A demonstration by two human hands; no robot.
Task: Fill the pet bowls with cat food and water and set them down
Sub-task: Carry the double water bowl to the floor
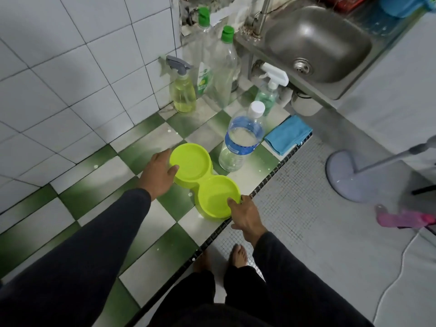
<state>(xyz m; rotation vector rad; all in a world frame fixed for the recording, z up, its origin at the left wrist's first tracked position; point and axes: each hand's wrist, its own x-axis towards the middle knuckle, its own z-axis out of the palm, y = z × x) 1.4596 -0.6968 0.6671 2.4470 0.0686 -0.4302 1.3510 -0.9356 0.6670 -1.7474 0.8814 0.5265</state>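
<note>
Lime double pet bowl (204, 180) flat on chequered worktop (99, 204), left hand (158, 176) gripping far rim, right hand (245, 217) gripping near rim, water bottle (241, 140) just beside.

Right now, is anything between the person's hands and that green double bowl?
Nothing visible: the left hand and right hand each already hold one end of the double pet bowl. The water bottle stands just behind it, not between.

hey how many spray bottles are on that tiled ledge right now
2. A yellow spray bottle stands against the wall tiles; a green spray bottle stands beside the sink. Others may be hidden.
</note>
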